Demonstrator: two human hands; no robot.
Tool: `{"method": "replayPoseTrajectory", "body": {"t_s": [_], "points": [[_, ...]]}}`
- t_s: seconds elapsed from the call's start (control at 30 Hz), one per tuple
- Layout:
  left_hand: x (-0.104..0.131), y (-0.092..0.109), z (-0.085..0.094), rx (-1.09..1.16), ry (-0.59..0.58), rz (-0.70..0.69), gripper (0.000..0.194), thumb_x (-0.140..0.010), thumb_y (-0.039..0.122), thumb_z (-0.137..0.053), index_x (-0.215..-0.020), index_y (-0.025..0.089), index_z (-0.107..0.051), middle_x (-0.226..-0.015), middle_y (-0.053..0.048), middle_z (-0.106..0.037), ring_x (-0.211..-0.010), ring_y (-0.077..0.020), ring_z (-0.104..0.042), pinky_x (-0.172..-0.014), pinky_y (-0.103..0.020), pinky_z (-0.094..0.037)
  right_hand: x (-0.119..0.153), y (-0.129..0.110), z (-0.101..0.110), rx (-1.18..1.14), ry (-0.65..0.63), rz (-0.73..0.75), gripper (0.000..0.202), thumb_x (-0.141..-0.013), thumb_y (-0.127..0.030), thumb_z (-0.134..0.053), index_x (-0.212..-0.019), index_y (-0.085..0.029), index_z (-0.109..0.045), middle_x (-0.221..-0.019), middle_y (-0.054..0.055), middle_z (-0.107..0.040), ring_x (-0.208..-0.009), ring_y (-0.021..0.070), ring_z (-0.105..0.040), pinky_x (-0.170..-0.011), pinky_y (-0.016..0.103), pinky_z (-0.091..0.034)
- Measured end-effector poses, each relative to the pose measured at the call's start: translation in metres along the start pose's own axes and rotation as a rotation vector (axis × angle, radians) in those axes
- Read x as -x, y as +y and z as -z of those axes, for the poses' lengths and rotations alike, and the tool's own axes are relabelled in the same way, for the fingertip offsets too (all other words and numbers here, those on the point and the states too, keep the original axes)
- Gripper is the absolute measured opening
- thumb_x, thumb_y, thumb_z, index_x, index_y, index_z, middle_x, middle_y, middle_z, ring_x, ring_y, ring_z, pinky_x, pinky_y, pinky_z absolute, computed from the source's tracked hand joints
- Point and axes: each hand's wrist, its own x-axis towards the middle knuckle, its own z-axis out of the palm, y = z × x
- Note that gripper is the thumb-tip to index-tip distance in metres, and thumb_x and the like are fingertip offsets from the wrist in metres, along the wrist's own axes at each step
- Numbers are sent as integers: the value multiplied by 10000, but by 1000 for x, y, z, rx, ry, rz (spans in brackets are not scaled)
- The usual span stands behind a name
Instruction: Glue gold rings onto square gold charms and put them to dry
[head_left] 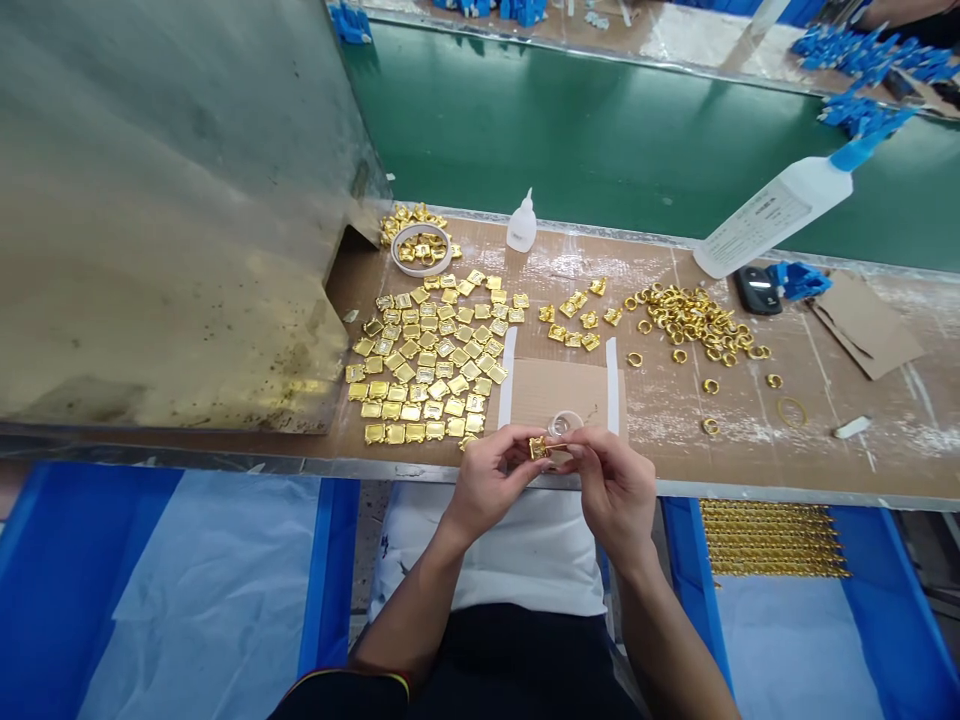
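left hand (484, 478) pinched on a small gold piece (537, 448), held above the near edge of the bench (772, 462), near a round clear dish (563, 417). right hand (619, 485) fingertips close beside it; i cannot tell what they clamp.

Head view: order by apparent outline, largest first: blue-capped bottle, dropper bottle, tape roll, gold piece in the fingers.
1. Blue-capped bottle
2. Tape roll, opening included
3. Dropper bottle
4. Gold piece, held by the left hand
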Motion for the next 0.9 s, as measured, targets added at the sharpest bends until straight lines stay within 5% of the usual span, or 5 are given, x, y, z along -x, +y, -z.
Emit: {"method": "replayPoseTrajectory", "body": {"t_s": [0.9], "points": [[2, 0, 0, 83, -11, 74, 345, -862, 436, -780, -1048, 148, -744, -878, -86, -798, -738, -196, -777, -681, -268, -645, 1, -1, -3, -79, 36, 31, 192, -961, -118, -610, -940, -251, -745, -822, -9, -795, -626, 130, -745, -581, 186, -616]]}}
